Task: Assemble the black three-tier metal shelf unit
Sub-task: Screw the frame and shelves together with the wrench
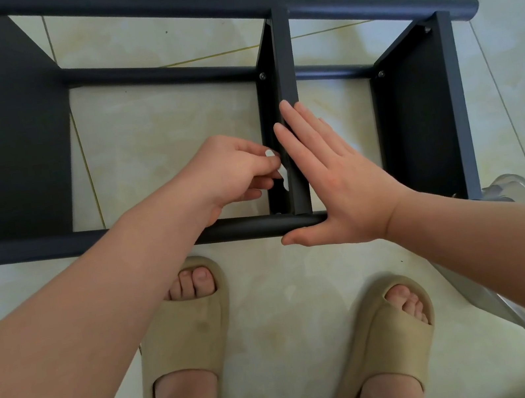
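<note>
step: left hand (232, 169) pinches a white tool (279, 170) at the middle shelf (284, 56); right hand (331, 183) flat, bracing it.
next: probably tighten squarely.

The black three-tier metal shelf unit (14, 136) has a matt painted finish on its flat panels. Its round black tubes (152, 7) carry a soft sheen. Small silver screws (262, 76) glint. The cream marbled floor tiles (271, 301) are smooth and glossy. The tan moulded slippers (186, 333) at lower centre look matt and rubbery. The small white piece (278, 165) looks like smooth plastic.
</note>
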`<state>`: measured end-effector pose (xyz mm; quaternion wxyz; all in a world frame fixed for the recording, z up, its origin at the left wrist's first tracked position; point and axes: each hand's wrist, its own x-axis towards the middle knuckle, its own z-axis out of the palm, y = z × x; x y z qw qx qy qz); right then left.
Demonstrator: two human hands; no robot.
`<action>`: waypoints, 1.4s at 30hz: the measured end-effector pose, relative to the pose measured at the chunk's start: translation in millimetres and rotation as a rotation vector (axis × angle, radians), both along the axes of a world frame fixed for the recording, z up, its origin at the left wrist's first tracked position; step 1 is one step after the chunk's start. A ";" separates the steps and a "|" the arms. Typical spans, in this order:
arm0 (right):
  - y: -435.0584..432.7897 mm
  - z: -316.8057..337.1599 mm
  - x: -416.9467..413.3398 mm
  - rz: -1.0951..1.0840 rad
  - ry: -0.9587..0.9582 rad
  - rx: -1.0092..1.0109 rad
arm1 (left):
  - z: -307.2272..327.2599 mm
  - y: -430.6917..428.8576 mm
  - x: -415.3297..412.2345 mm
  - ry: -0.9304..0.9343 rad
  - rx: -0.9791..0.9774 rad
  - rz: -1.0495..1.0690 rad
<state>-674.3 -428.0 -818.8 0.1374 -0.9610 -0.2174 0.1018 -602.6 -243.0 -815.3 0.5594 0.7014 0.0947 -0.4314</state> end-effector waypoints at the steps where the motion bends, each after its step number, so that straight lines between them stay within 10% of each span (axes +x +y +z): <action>1: -0.1 -0.1 0.0 -0.001 0.000 0.003 | -0.2 -0.6 -0.4 0.011 -0.008 -0.003; 42: 0.0 0.8 -0.4 -0.001 0.004 -0.014 | 9.2 11.0 4.7 0.144 0.021 -0.313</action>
